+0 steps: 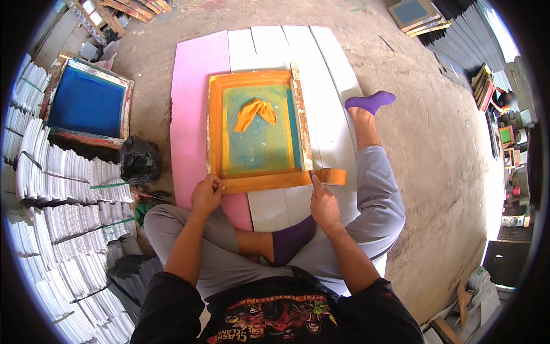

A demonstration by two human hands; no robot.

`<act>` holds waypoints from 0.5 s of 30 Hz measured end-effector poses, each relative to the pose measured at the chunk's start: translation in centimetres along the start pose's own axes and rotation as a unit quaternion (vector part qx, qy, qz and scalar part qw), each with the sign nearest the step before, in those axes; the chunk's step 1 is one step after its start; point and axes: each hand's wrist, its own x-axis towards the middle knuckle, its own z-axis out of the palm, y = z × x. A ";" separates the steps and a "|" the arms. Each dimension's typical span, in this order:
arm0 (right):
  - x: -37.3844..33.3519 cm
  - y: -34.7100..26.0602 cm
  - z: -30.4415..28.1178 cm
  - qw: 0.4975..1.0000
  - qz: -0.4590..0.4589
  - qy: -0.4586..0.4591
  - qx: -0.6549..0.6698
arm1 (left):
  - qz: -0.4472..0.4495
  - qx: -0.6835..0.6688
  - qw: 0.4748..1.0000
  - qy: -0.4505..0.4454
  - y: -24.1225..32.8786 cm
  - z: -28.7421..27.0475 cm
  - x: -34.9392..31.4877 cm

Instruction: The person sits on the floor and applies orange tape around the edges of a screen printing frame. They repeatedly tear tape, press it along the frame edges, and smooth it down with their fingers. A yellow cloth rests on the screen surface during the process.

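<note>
- The pink sheet [197, 74] forms the left part of what the work is laid on. Over it, toward its near edge, the left hand [207, 195] is placed, finger and thumb pinched on the left end of the orange tape strip [260, 183]. This end should be held level and pulled evenly, as slack would probably be pressed into creases.
- The screen frame [216, 114] is laid across the joint between the pink sheet and the white sheets [338, 74]. The strip is stretched along its near side; whether the wood is already gripped by the adhesive cannot be told. Alignment is best checked along the whole side before pressure is applied.
- On the mesh [258, 152], toward the far edge of the sheets, a crumpled orange cloth [256, 114] is left; it should not be allowed to meet the sticky face.
- Over the white sheets, toward their near edge, the right hand [325, 203] is curled around a narrow blue tool [311, 175], seemingly a cutter, held by the strip. If a cut is made, it should be made squarely across taut tape, with fingers out of the blade's path.
- Near the right edge of the white sheets, the tape roll [338, 177] is joined to the strip; twisting should be avoided there.
</note>
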 end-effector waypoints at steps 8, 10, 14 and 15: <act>0.4 -0.4 0.2 1.000 0.014 -0.016 -0.020 | 0.001 -0.003 1.000 0.007 0.1 0.0 -0.1; 0.4 0.5 0.9 1.000 0.003 -0.013 -0.022 | -0.001 0.000 1.000 0.008 0.5 -0.1 0.0; 0.2 0.0 0.9 0.999 0.008 -0.026 -0.029 | -0.006 0.006 1.000 -0.001 0.5 -0.4 0.0; 0.2 0.1 1.0 0.999 0.010 -0.029 -0.038 | -0.005 0.006 1.000 -0.001 0.5 -0.4 0.0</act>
